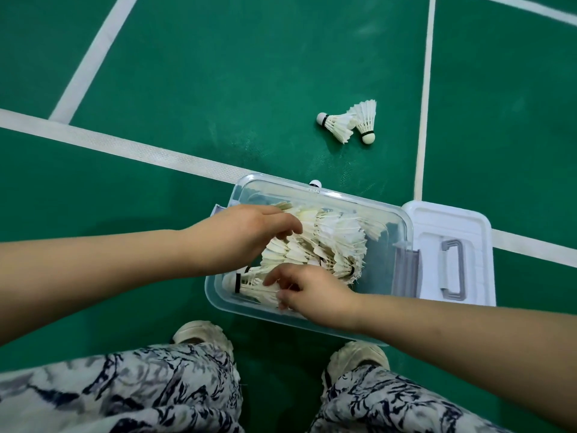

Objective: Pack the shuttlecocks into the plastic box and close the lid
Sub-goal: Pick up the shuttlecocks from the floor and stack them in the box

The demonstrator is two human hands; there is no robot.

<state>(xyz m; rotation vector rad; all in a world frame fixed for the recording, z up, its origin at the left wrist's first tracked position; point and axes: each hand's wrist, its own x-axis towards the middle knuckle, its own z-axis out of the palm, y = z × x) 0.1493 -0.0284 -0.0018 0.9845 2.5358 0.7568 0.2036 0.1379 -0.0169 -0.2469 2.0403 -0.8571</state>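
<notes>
Head view: shuttlecocks (327, 235) crowd the box (359, 200), so packing is under way. Left hand (242, 235) curls over the pile; right hand (315, 295) touches one by the near wall; a grip cannot be told for either. Loose shuttlecocks (346, 123) lie on the floor (218, 89) beyond, probably next to fetch. Lid (462, 226) lies just right of the box.

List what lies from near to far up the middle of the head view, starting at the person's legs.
Patterned trousers → shoes → plastic box of packed shuttlecocks, left hand and right hand in it → one cork tip just behind the box → two loose shuttlecocks on the green floor.
</notes>
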